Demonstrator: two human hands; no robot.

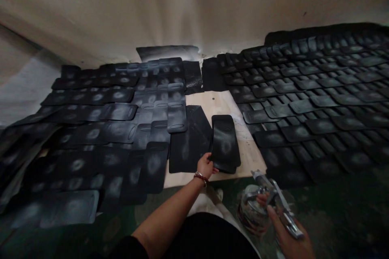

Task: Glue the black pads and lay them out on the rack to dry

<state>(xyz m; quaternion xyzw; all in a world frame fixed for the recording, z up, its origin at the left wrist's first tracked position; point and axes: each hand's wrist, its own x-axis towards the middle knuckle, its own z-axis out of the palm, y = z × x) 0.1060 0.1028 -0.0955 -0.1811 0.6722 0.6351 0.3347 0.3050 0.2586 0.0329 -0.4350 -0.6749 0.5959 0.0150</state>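
Observation:
My left hand (206, 166), with a beaded bracelet at the wrist, is closed on the near left corner of a small stack of black rounded panels (225, 141). The top panel has a pale hazy ring on its surface. In my right hand (287, 226) is a metal spray gun (278, 198), its nozzle pointing forward and left toward the board's near edge. A cup (252, 210), clear or metallic, hangs below the gun. Under the stack lies a pale wooden board (209, 99), with a flat black sheet (190, 141) left of the stack.
Overlapping rows of black panels with whitish hazy spots spread on the left (118, 133) and on the right (304, 129). Behind them rises a beige wall (194, 8). A dark green floor (121, 226) shows below the board's near edge.

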